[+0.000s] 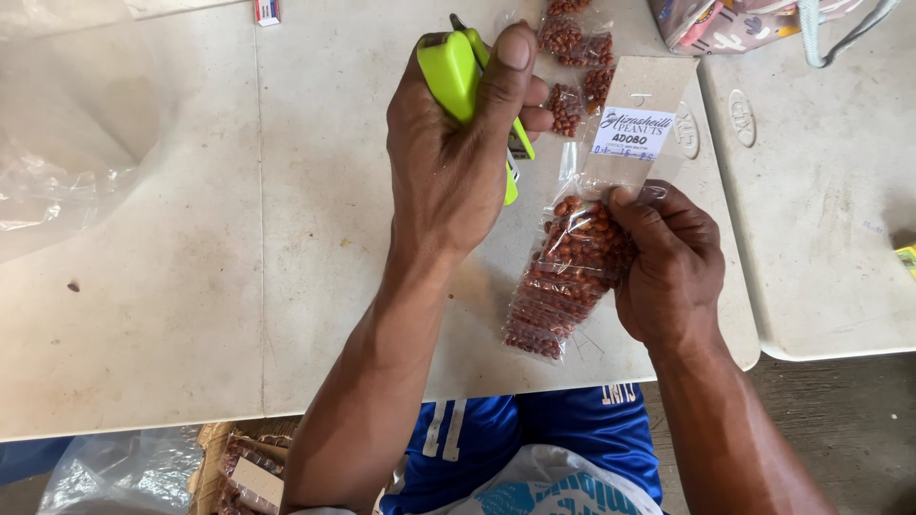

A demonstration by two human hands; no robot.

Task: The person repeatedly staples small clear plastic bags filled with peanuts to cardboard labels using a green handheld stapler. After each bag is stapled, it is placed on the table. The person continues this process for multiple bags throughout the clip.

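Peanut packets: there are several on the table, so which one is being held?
The packet pinched by the right hand, with a card header at its top. The other packets lie untouched farther up the table, beyond the left hand gripping the green stapler.

Clear peanut bag (pixel 565 277) with tan header card (pixel 641 119), white label (pixel 632 133); more bags (pixel 572 57) behind.

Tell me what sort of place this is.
Probably a small, informal snack-packing spot. The left hand works a lime-green stapler, the right hand holds a clear bag of peanuts with a card label, and more filled bags lie on the white plastic table.
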